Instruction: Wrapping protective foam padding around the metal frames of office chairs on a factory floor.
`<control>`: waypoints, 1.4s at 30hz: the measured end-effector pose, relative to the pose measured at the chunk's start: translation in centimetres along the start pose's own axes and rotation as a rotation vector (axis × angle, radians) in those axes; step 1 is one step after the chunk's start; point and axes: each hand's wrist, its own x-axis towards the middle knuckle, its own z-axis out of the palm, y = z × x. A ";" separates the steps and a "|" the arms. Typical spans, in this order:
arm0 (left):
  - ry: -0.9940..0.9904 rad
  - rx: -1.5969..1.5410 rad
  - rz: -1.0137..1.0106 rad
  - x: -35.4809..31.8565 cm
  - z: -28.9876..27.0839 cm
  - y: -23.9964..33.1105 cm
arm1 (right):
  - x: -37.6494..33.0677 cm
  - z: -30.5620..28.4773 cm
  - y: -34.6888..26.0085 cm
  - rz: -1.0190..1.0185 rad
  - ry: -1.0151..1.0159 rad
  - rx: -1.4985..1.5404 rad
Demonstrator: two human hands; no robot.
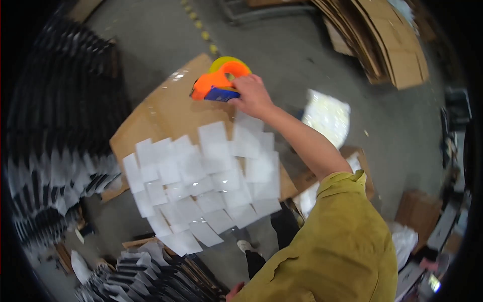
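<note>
My right hand (251, 96) is closed around the handle of an orange and blue tape gun (211, 83) with a yellow roll showing behind it. The tape gun is over the far part of a large brown cardboard sheet (168, 108). Nearer to me, many thin white rectangular sheets (214, 146) lie overlapping in rows on the cardboard, some hanging past its near edge. Shiny strips, like clear tape, glint across several of them. Only a small part of my left hand (235, 291) shows at the lower edge, beside my yellow-green shirt; its fingers are mostly hidden.
Tall rows of black parts with white wrapping (60, 116) stand on the left, and similar dark stacked pieces (146, 277) at the lower left. Folded cardboard (387, 45) is piled at the far right. A white plastic-wrapped bundle (327, 116) and an open carton (359, 166) are right of the cardboard.
</note>
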 end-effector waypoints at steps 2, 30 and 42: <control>-0.039 -0.025 -0.028 -0.6 -0.2 0.1 | -6.7 -3.2 2.7 0.224 0.234 0.232; -0.054 -0.329 -0.096 -1.1 3.4 4.3 | -28.5 3.8 3.1 1.172 -0.318 1.685; 0.015 -0.517 0.035 -5.9 -0.8 -14.4 | -33.9 5.1 -9.1 1.318 -0.233 1.466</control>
